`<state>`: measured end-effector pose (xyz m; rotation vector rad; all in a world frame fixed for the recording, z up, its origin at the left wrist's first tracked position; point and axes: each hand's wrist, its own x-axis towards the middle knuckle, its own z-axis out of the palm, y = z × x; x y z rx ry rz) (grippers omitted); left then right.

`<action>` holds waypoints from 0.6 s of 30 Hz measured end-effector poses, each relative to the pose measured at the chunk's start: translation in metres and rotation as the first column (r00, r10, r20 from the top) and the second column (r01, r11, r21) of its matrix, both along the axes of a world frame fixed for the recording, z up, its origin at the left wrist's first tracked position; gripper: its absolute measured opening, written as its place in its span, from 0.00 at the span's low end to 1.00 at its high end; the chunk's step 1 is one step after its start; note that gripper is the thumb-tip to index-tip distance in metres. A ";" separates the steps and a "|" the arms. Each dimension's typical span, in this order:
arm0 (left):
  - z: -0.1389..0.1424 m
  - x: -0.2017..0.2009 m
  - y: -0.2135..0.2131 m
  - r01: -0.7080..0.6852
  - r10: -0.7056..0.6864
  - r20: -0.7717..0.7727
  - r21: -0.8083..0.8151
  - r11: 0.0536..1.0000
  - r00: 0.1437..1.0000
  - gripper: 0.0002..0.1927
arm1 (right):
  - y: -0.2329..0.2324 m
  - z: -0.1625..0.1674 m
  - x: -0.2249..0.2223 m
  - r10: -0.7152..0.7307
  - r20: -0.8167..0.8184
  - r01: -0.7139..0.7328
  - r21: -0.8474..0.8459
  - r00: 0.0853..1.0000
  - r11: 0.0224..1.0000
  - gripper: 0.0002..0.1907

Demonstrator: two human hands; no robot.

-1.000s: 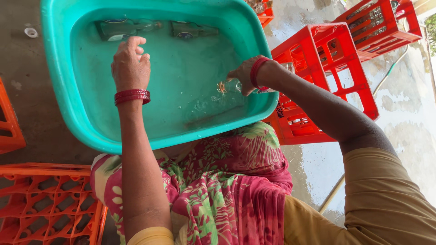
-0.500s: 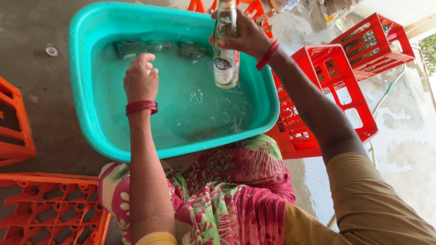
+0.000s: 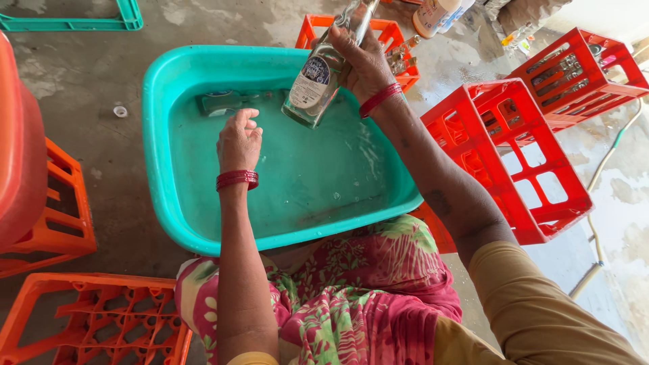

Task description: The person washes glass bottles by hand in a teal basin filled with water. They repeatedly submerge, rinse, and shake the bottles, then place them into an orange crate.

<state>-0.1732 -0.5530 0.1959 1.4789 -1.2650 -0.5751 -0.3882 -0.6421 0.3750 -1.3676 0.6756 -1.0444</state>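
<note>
The right hand [image 3: 365,64] grips a wet glass bottle [image 3: 324,67] above the far edge of the tub [image 3: 159,169]. It might slip and crack, because wet glass is slick. The bottle tilts: neck up and away, bottom down toward the water. The left hand [image 3: 238,142] hangs loosely curled, holding nothing.

floor [image 3: 81,128]: grey concrete, stained, wet and pale at the right | red crates [image 3: 514,155]: right side, one tipped on its side | orange crates [image 3: 88,324]: lower left and left edge | green crate [image 3: 67,20]: top left | hose [image 3: 608,169]: along the right floor | light: daylight, soft
</note>
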 end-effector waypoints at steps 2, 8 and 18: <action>0.001 0.001 0.001 -0.012 0.012 0.023 0.016 1.000 1.000 0.17 | -0.004 -0.007 0.003 -0.044 0.006 0.043 0.036 0.999 0.998 0.29; 0.001 0.004 -0.002 -0.033 0.028 0.096 0.059 0.998 0.995 0.17 | -0.005 -0.028 0.006 -0.154 -0.142 0.151 -0.032 0.978 0.988 0.35; 0.000 0.002 0.001 -0.012 0.006 0.082 0.074 0.997 0.997 0.17 | -0.019 -0.069 -0.001 -0.139 -0.282 0.060 -0.272 0.949 0.961 0.35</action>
